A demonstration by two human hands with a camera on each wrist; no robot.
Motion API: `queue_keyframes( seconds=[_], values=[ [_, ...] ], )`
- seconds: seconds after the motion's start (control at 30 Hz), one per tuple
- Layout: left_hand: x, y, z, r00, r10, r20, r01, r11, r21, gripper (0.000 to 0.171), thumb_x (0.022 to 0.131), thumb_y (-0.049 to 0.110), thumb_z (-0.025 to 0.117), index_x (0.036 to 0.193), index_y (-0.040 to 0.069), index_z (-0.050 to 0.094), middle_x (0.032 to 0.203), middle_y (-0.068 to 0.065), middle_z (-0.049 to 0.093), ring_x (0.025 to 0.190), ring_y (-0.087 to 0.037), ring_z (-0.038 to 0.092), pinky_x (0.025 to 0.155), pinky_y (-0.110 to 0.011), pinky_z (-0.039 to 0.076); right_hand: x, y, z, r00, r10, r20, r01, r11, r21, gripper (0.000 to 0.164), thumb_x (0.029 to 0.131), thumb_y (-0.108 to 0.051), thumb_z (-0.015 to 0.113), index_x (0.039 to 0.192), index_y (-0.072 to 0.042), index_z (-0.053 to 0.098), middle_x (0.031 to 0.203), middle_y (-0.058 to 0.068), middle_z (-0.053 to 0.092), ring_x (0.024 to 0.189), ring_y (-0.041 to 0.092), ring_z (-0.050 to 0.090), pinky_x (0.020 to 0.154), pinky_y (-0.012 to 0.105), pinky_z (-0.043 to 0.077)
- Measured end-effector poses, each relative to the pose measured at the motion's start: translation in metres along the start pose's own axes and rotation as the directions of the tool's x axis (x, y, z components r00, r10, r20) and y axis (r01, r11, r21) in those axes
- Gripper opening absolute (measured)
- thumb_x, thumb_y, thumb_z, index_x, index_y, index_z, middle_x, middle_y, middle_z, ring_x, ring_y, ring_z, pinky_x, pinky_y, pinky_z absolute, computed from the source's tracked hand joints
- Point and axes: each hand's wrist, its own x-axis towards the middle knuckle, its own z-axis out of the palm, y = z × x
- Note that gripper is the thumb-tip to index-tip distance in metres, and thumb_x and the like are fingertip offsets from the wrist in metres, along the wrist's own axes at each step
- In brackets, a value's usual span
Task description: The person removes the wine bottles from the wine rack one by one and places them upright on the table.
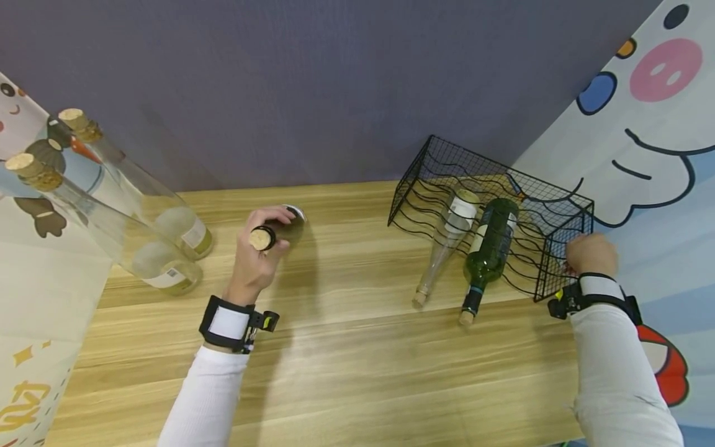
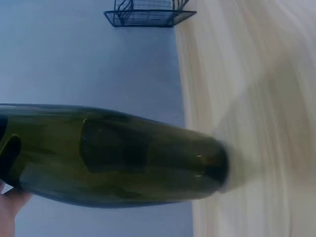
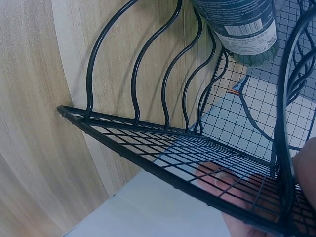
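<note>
My left hand (image 1: 258, 249) grips the neck of a dark green corked bottle (image 1: 279, 231) that stands on the wooden table (image 1: 363, 354) left of centre. The left wrist view is filled by this bottle's body (image 2: 113, 155). My right hand (image 1: 588, 253) holds the right end of a black wire rack (image 1: 564, 214). In the right wrist view its fingers (image 3: 232, 185) show through the rack's mesh (image 3: 163, 148). In the rack lie a clear bottle (image 1: 449, 239) and a green bottle (image 1: 491, 245), necks pointing toward me. The green one's labelled body (image 3: 242, 24) shows from below.
Two tall clear corked bottles (image 1: 120, 239) (image 1: 153, 195) stand at the table's left end. A grey wall runs along the back, and cartoon-printed panels close the left and right sides. Bare wood lies between my arms and toward the front edge.
</note>
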Motion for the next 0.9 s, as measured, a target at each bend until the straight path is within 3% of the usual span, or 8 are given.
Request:
queue_keyframes(
  seconds=[0.1,0.23,0.33,0.43,0.5,0.57,0.73,0.9],
  values=[
    [0.002,0.004,0.004,0.999,0.028,-0.045,-0.030,0.999,-0.034,0.079,0.085,0.069,0.059,0.092,-0.010,0.060,0.093,-0.025,0.064,0.102,-0.012,0.063,0.094,-0.024,0.048,-0.002,-0.001,0.000,1.000,0.005,0.000,-0.005,1.000,0.000,0.050,0.104,-0.024,0.018,0.092,0.013,0.050,0.067,0.020,0.054,0.066,0.034,0.057,0.050,0.034,0.046],
    [0.002,0.007,0.013,0.987,0.057,-0.151,-0.076,0.989,-0.123,0.079,0.084,0.066,0.064,0.083,-0.012,0.057,0.084,-0.019,0.066,0.092,-0.012,0.066,0.088,-0.024,0.052,-0.004,-0.001,-0.001,1.000,-0.005,0.000,0.005,1.000,0.002,0.050,0.104,-0.023,0.018,0.090,0.013,0.051,0.065,0.019,0.055,0.064,0.032,0.057,0.050,0.034,0.046],
    [0.001,0.007,0.022,0.957,0.077,-0.280,-0.132,0.974,-0.182,0.080,0.082,0.064,0.067,0.077,-0.015,0.054,0.080,-0.009,0.067,0.084,-0.013,0.067,0.082,-0.024,0.054,-0.005,-0.001,-0.002,1.000,-0.018,0.000,0.018,1.000,0.000,0.051,0.103,-0.022,0.018,0.086,0.012,0.052,0.062,0.018,0.055,0.061,0.031,0.056,0.048,0.032,0.045],
    [0.001,0.005,0.029,0.911,0.092,-0.402,-0.191,0.958,-0.214,0.083,0.082,0.061,0.070,0.073,-0.019,0.049,0.076,-0.004,0.066,0.077,-0.012,0.067,0.077,-0.024,0.055,-0.006,-0.002,-0.002,1.000,-0.023,-0.001,0.023,1.000,0.001,0.050,0.103,-0.021,0.019,0.084,0.011,0.052,0.060,0.016,0.054,0.059,0.029,0.055,0.046,0.031,0.044],
    [0.001,0.004,0.031,0.886,0.094,-0.455,-0.222,0.946,-0.236,0.084,0.081,0.060,0.071,0.072,-0.020,0.046,0.073,-0.003,0.066,0.073,-0.011,0.068,0.074,-0.023,0.055,-0.006,-0.002,-0.002,1.000,-0.019,0.000,0.019,1.000,0.006,0.050,0.103,-0.021,0.019,0.083,0.011,0.053,0.060,0.016,0.054,0.058,0.028,0.055,0.046,0.030,0.044],
    [0.001,0.004,0.032,0.872,0.097,-0.481,-0.242,0.938,-0.248,0.085,0.081,0.060,0.072,0.071,-0.021,0.045,0.071,-0.001,0.066,0.071,-0.010,0.068,0.071,-0.022,0.055,-0.005,-0.002,-0.002,1.000,-0.018,0.000,0.018,1.000,0.004,0.050,0.103,-0.022,0.019,0.084,0.011,0.052,0.061,0.017,0.054,0.060,0.029,0.055,0.047,0.031,0.045],
    [0.004,0.007,0.030,0.873,0.102,-0.477,-0.260,0.925,-0.278,0.084,0.082,0.057,0.073,0.068,-0.021,0.043,0.071,0.003,0.067,0.065,-0.008,0.068,0.065,-0.020,0.055,-0.005,-0.002,-0.002,1.000,-0.020,-0.003,0.020,1.000,-0.014,0.050,0.103,-0.022,0.020,0.087,0.013,0.052,0.066,0.021,0.055,0.069,0.036,0.057,0.056,0.039,0.049],
    [0.009,0.015,0.029,0.885,0.096,-0.456,-0.232,0.939,-0.253,0.082,0.084,0.056,0.071,0.067,-0.020,0.046,0.068,0.001,0.066,0.062,-0.007,0.067,0.061,-0.020,0.055,-0.005,-0.004,-0.002,1.000,-0.012,-0.015,0.012,1.000,-0.002,0.050,0.103,-0.023,0.020,0.088,0.012,0.052,0.068,0.022,0.055,0.070,0.036,0.057,0.054,0.037,0.048]
  ],
)
